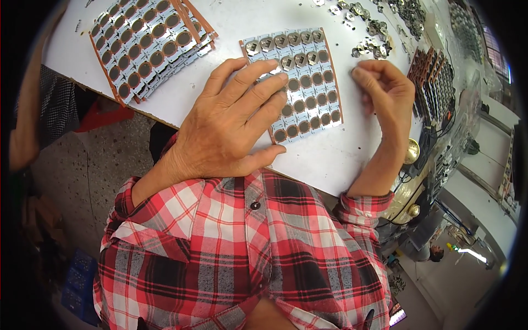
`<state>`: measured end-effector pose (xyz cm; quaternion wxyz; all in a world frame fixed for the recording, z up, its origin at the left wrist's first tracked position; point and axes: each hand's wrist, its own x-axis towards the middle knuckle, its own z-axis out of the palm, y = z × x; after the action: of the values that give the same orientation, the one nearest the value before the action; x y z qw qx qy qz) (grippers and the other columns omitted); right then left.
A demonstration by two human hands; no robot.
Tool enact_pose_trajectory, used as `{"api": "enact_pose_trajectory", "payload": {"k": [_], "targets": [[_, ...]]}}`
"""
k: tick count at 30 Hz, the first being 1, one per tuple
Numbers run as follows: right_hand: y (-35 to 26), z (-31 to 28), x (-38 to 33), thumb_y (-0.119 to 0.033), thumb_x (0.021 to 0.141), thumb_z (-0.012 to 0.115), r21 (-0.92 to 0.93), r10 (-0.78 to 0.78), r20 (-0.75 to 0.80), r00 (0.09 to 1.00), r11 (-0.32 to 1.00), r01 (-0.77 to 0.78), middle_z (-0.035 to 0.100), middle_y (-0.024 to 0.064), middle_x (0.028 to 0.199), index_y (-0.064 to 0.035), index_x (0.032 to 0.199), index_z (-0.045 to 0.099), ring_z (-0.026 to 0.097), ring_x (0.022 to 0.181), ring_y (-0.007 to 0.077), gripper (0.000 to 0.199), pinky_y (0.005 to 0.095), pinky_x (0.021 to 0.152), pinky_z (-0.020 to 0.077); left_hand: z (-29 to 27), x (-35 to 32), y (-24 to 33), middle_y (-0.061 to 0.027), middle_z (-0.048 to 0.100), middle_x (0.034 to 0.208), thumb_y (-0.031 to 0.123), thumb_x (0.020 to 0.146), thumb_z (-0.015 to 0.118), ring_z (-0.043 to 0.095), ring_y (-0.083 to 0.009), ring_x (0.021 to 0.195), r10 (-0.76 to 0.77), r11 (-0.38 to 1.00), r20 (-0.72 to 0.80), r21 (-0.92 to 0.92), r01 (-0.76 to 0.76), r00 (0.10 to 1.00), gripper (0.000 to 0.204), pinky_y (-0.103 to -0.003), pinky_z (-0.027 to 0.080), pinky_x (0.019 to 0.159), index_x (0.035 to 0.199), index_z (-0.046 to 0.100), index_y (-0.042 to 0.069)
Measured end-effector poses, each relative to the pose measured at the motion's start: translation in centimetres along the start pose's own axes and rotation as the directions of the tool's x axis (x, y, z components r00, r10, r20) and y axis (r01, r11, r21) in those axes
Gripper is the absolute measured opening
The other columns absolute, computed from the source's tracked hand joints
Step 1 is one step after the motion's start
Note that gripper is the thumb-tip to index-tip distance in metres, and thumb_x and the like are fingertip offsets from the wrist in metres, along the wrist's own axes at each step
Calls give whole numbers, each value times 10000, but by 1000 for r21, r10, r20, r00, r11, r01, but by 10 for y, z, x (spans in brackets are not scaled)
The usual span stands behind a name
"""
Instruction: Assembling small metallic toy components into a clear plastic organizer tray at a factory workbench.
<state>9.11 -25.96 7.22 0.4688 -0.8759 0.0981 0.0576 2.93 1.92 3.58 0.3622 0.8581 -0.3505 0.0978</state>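
While your left hand [228,121] is resting spread across the board [309,91], presumably steadying it, your right hand [389,91] is pinching nearby, whether on anything I cannot tell.

No readable lettering, no legible numbers, labels or signs anywhere in view

On the table [324,157], a single panel [302,82] lies right of stacked panels [144,50] and left of loose pieces [377,27].
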Motion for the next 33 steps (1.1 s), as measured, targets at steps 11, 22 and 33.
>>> {"api": "enact_pose_trajectory", "payload": {"k": [11,22,33], "targets": [[21,-11,4,-133,924,780,106,-188,-283,940,968,226,652,-28,736,-6,970,755,487,546,16,138,188,465,335,-2,3,-1,-173,644,1308,277,588,884,562,-377,1300,16,999,13,33,-16,1000,659,-559,422,1088,1140,681,-19],[12,6,0,-23,920,728,507,-95,28,995,859,68,694,40,849,42,1106,720,585,608,58,198,197,482,448,-2,1,-1,-183,642,1331,282,590,895,567,-393,1298,-2,999,12,47,1,1000,676,-565,431,1075,1157,679,-17],[-1,38,0,-20,918,746,366,-173,40,984,919,146,706,24,860,29,1114,725,600,644,39,203,159,477,414,1,2,-1,-180,651,1284,266,555,886,574,-389,1284,-14,1000,-21,-3,14,1000,664,-562,432,1080,1114,682,-29]]}}
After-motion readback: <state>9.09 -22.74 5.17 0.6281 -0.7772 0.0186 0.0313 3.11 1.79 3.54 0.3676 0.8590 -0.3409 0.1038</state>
